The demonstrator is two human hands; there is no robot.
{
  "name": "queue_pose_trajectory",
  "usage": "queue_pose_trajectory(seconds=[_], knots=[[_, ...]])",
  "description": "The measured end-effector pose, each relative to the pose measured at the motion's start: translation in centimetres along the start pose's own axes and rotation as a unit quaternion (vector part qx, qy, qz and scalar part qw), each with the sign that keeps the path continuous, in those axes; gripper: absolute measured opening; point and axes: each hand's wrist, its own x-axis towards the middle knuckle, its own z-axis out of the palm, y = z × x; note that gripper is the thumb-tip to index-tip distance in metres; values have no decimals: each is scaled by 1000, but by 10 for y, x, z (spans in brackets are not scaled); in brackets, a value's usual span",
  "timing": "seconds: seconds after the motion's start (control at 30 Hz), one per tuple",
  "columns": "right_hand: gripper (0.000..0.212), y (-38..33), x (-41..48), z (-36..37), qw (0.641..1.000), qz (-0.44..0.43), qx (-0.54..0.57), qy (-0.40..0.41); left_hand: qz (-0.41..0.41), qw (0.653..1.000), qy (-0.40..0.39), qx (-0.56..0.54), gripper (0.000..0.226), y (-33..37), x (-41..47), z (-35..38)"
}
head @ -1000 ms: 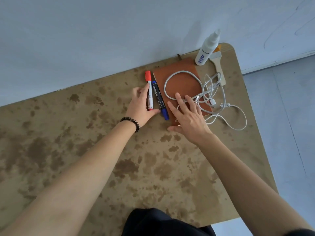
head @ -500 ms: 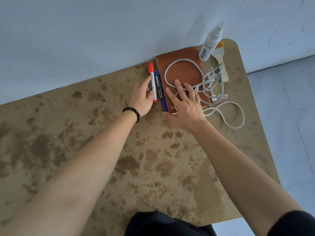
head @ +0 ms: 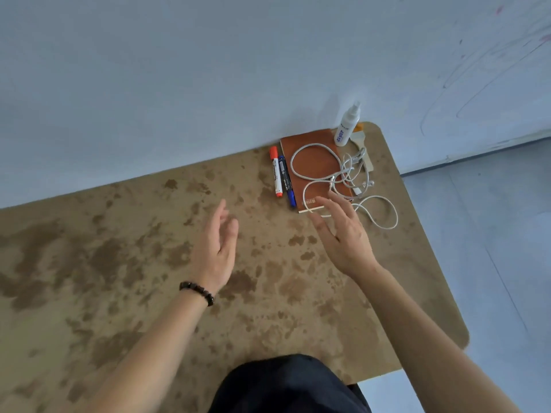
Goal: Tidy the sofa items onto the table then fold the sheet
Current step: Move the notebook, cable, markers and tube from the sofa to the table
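Note:
On the brown mottled table [head: 134, 263], against the wall at the far right, lie a red marker [head: 275, 171] and a blue marker [head: 286, 181] side by side. Right of them sits a brown notebook [head: 313, 162] with a white cable [head: 351, 180] coiled over it. A white spray bottle [head: 347, 125] stands behind, next to a wooden brush [head: 365, 150]. My left hand [head: 216, 248], a bead bracelet on its wrist, hovers empty, fingers relaxed, short of the markers. My right hand [head: 343, 231] hovers empty with spread fingers just before the notebook's near edge.
A pale wall [head: 208, 84] runs along the table's far edge. Grey floor [head: 492, 234] lies to the right of the table's rounded end. My dark-clothed knee [head: 286, 386] shows at the near edge.
Both hands have pulled back from the items: the left let go of the red marker, the right lifted off the notebook and cable. The markers now lie aligned beside the notebook.

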Motion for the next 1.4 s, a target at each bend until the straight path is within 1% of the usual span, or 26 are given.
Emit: queue_pose_trajectory(seconds=[0.1, 0.23, 0.33, 0.4, 0.47, 0.57, 0.67, 0.73, 0.8, 0.9, 0.97, 1.1, 1.17, 1.23, 1.3, 1.4], knots=[[47, -20, -74, -11, 999, 29, 25, 32, -11, 998, 43, -38, 53, -13, -76, -48], [49, -42, -169, -6, 994, 52, 59, 75, -88, 985, 112, -97, 55, -44, -163, -90], [54, -51, -220, -8, 993, 51, 80, 67, -125, 966, 167, -150, 56, -59, -221, -104], [55, -58, -236, -13, 995, 33, 81, 48, -130, 954, 206, -172, 54, -63, -255, -113], [55, -65, -240, -19, 995, 8, 83, 46, -135, 943, 245, -182, 54, -65, -283, -117], [56, -78, -234, -24, 994, -55, 90, 19, -165, 918, 315, -178, 57, -63, -328, -113], [59, -86, -231, -20, 985, -138, 96, -33, -200, 884, 389, -161, 56, -52, -376, -102], [62, -83, -234, -15, 976, -174, 102, -79, -235, 852, 446, -144, 50, -45, -415, -87], [64, -75, -245, -6, 968, -195, 105, -121, -269, 821, 488, -124, 50, -37, -462, -68], [66, -63, -272, 17, 951, -224, 88, -197, -329, 778, 527, -89, 54, -23, -538, -36], [68, -64, -295, 32, 934, -231, 61, -267, -369, 739, 559, -79, 53, -17, -591, -17], [77, -95, -361, 56, 887, -288, 64, -354, -414, 635, 646, -86, 54, 3, -696, 11], [72, -116, -400, 72, 859, -322, 62, -393, -429, 580, 687, -87, 56, 5, -746, 26], [66, -136, -445, 90, 822, -368, 65, -430, -434, 521, 728, -97, 57, 0, -794, 41], [66, -155, -496, 109, 783, -413, 65, -460, -437, 467, 761, -108, 57, -8, -843, 55], [65, -180, -588, 138, 737, -446, 69, -504, -440, 402, 794, -122, 57, -23, -917, 75]])
